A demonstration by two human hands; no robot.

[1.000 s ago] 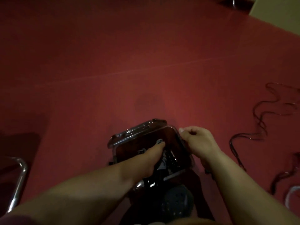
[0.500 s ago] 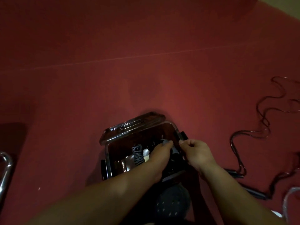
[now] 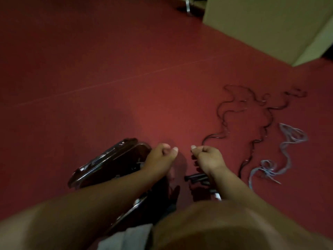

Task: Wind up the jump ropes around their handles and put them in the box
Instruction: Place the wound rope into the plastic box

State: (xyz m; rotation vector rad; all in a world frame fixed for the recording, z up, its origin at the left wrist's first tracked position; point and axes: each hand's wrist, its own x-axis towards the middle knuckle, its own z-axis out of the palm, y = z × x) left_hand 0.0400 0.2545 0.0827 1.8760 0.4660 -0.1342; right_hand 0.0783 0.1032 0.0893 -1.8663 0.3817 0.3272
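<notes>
The clear plastic box (image 3: 108, 159) stands open on the red floor at lower left, its lid tipped back, with dark wound rope inside. My left hand (image 3: 160, 157) hovers over the box's right rim, its fingers curled, and nothing shows in it. Just to the right, my right hand (image 3: 207, 157) is curled where the black jump rope (image 3: 252, 123) ends; it seems to pinch that rope. Black handles (image 3: 196, 177) lie on the floor under that wrist. A pale blue jump rope (image 3: 286, 150) lies loose further right.
A beige wall or cabinet corner (image 3: 270, 27) stands at the upper right, with a metal leg (image 3: 188, 8) beside it. My knee and grey shorts (image 3: 198, 228) fill the bottom of the view. Red floor (image 3: 108, 69) stretches to the left and ahead.
My left hand has come out of the box and curled into a fist. My right hand has left the box's rim and moved right to the black rope. The view has swung right.
</notes>
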